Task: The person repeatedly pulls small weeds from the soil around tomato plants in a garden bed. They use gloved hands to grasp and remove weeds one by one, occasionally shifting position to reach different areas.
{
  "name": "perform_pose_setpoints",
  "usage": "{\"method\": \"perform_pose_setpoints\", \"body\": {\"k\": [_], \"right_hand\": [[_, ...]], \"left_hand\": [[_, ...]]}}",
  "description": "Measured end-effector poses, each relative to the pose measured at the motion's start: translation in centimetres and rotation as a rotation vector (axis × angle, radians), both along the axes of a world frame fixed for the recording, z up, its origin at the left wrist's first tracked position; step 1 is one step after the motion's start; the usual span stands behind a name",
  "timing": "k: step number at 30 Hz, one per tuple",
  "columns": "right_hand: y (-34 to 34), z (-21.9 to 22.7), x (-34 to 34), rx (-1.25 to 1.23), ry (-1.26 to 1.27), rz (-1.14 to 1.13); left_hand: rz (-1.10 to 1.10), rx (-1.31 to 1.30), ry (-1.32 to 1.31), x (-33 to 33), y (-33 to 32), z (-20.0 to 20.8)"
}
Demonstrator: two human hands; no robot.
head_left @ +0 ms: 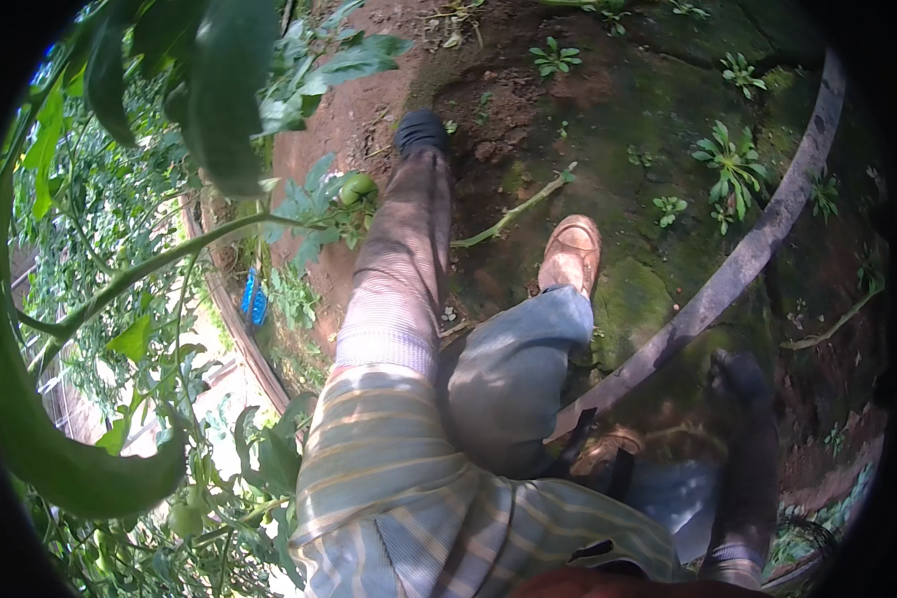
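Reaching out, your gloved left hand [421, 130] is nearing a green tomato [357, 186] among leaves [309, 204]; finger spread: cannot tell.

Two gloved hands, left hand [421, 130] and right hand [740, 377]; two brown shoes [571, 254]; one hose [757, 239]; two green tomatoes [357, 186].

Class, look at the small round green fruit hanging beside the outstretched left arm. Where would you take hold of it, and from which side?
Probably cup the green fruit around its rounded body, coming from the right, where the gloved left hand is nearest. Leaves crowd its left and lower sides, and where its stalk joins is hidden.
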State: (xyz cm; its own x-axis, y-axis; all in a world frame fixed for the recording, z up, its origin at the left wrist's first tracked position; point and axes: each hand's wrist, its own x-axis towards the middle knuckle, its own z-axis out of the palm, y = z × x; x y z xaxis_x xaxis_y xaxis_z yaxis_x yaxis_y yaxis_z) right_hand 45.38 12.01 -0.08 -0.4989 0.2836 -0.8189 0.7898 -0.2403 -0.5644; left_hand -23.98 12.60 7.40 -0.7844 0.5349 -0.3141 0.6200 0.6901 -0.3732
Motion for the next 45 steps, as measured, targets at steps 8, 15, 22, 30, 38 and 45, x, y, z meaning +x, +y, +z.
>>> {"method": "perform_pose_setpoints", "body": {"k": [8, 15, 22, 30, 38, 45], "right_hand": [[0.6, 1.4, -1.0, -0.269, -0.230, -0.260], [0.8, 1.1, -0.9, -0.304, -0.263, -0.258], [-0.1, -1.0, -0.1, -0.297, -0.194, -0.287], [-0.4, -1.2, 0.3, -0.219, -0.125, -0.215], [0.0, -0.4, -0.3, -0.270, -0.208, -0.239], [-0.1, -0.4, 0.2, -0.167, -0.062, -0.174]], "left_hand": [[-0.129, 0.146, -0.081, -0.3, -0.3, -0.5], [-0.229, 0.143, -0.613, 11.6, 1.0, -5.6], [-0.408, -0.078, -0.618, 17.8, 1.5, -5.5], [-0.347, 0.110, -0.593, 17.4, 0.5, -8.0], [0.120, 0.665, -1.068, 15.4, -7.9, -8.8], [-0.044, 0.549, -0.405, 10.9, -27.2, 5.1]]}}
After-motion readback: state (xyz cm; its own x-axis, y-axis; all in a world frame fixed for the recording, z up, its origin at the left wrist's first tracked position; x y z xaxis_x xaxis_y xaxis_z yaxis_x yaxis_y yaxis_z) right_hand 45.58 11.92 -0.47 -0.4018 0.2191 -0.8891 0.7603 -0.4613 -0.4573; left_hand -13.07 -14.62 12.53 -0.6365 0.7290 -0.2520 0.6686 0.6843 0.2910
